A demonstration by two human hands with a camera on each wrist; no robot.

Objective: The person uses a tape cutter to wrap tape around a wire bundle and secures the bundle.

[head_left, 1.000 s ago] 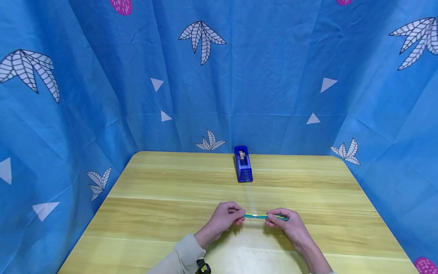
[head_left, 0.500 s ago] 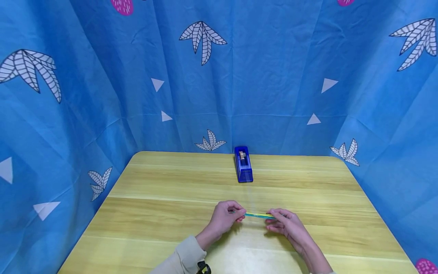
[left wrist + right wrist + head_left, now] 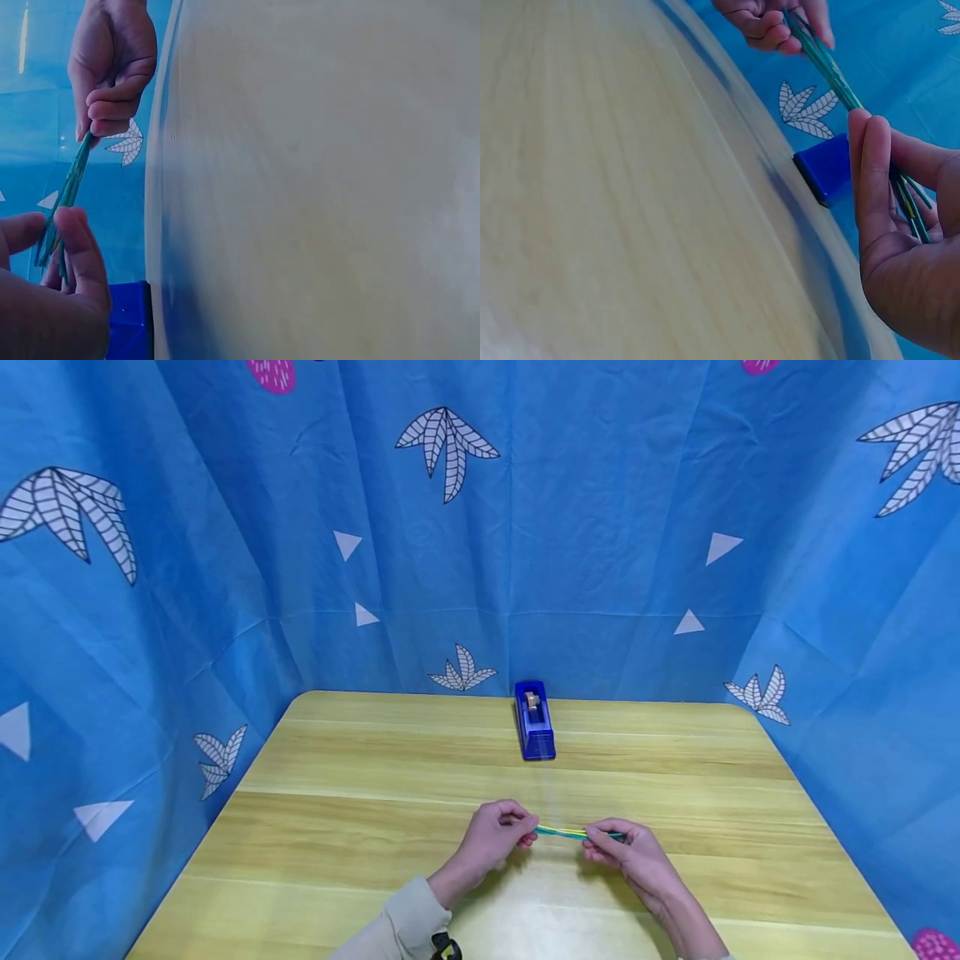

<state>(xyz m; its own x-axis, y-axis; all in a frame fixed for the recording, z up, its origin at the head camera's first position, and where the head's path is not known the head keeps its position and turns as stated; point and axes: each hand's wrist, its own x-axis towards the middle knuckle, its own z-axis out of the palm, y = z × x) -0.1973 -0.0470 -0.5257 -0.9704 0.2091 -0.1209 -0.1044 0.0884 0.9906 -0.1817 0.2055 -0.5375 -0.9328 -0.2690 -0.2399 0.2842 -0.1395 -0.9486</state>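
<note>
Toward the near middle of the desk [image 3: 337, 843], I have a bundle of thin green and yellow wires [image 3: 561, 832] stretched between two bare hands, seemingly lifted clear of the wood. The left grip [image 3: 495, 835] pinches it near one end; the right grip [image 3: 630, 852] pinches it toward the other, loose wire ends poking out past the fingers. Half a second ago the right fingers hid those ends; now they have shifted, and the ends show again to the right. The left grip has barely moved. From the tape dispenser [image 3: 538, 745] on the far side, a clear strip of tape [image 3: 550, 789] runs near to the bundle's middle, though from my seat I can't tell how firmly it sticks. I read the change as a fresh hold for rolling the wires against the tape, so the wrapping looks underway, not finished.
</note>
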